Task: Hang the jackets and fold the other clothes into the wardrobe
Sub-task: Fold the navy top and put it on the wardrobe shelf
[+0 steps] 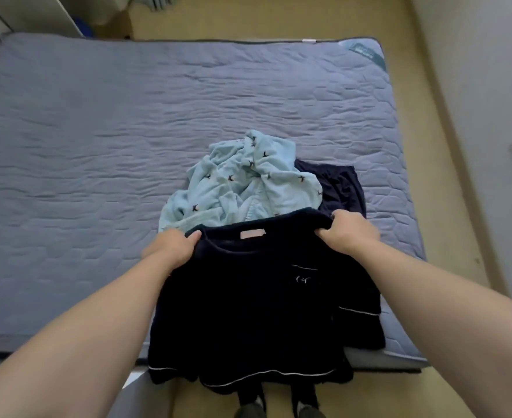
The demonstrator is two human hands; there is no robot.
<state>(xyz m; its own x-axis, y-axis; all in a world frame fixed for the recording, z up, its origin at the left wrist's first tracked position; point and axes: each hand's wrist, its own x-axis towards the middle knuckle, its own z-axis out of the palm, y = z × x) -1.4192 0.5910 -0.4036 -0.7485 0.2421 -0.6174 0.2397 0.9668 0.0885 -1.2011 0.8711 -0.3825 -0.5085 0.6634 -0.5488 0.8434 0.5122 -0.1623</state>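
Note:
A dark navy top (248,312) with white piping and a small chest pocket hangs in front of me over the near edge of the mattress (98,131). My left hand (171,247) grips its left shoulder and my right hand (346,232) grips its right shoulder, holding it up by the neckline. Behind it a crumpled light blue garment (242,182) with small dark bird prints lies on the mattress. Another dark navy garment (339,185) lies partly under it to the right.
The grey quilted mattress sits on a yellowish floor (278,16). A white wall (489,86) runs along the right. White furniture (37,13) stands at the far left corner. My feet (278,408) show below the hanging top.

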